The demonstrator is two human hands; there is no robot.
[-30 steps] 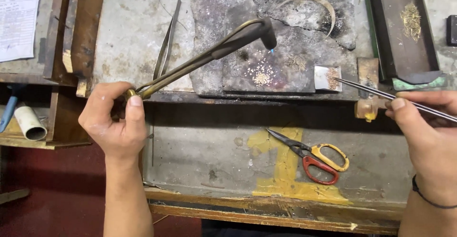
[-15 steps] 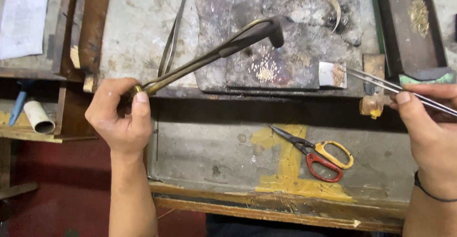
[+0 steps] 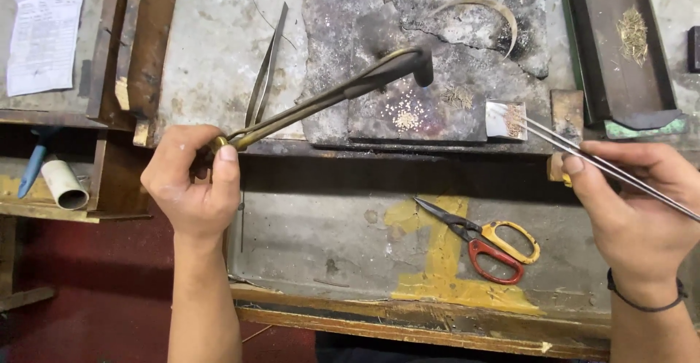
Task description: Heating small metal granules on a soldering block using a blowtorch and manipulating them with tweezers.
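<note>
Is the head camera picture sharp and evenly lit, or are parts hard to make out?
Head view: mostly sharp, soft even light, no glare; a dark shadow band under the charred block; left hand and right hand crisp; straight bench edges bow slightly, suggesting a wide lens.

Brass-coloured metal torch [image 3: 328, 97] with a dull, blackened nozzle; thin shiny steel tweezers [image 3: 605, 162]. Soldering block [image 3: 437, 57] is rough, scorched grey, matt. Scissors [image 3: 485, 235] have glossy red and yellow plastic handles; bench edge [image 3: 408, 319] is worn wood.

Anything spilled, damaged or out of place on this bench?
Nothing looks spilled. The slab is scorched and cracked, and small grains lie loose under the torch held by the left hand. The right hand holds tweezers.
</note>
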